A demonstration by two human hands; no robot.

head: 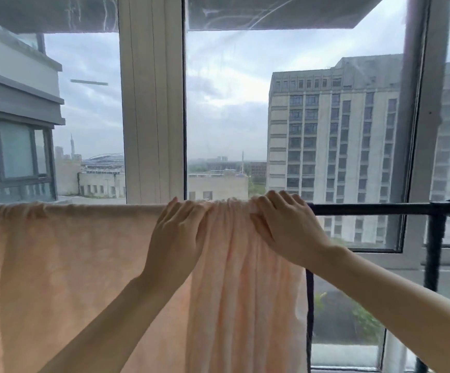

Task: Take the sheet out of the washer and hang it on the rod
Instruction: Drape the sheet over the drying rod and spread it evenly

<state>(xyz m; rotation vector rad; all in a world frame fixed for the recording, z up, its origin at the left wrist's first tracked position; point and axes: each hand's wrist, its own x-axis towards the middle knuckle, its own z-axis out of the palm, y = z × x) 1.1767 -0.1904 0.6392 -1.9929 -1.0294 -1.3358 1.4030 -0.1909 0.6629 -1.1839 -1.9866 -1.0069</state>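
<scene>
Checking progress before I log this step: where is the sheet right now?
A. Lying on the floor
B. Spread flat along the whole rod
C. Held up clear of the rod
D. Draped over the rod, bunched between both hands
D: the sheet hangs over the rod, gathered in folds between the left hand and right hand; rod to the right is bare.

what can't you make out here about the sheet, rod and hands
Head view:
- Rod: hidden under the sheet left of the hands.
- Sheet: bottom hem and left end cut off by the frame edges.
- Left hand, right hand: only backs show, so grip unclear.
- Washer: out of frame.
</scene>
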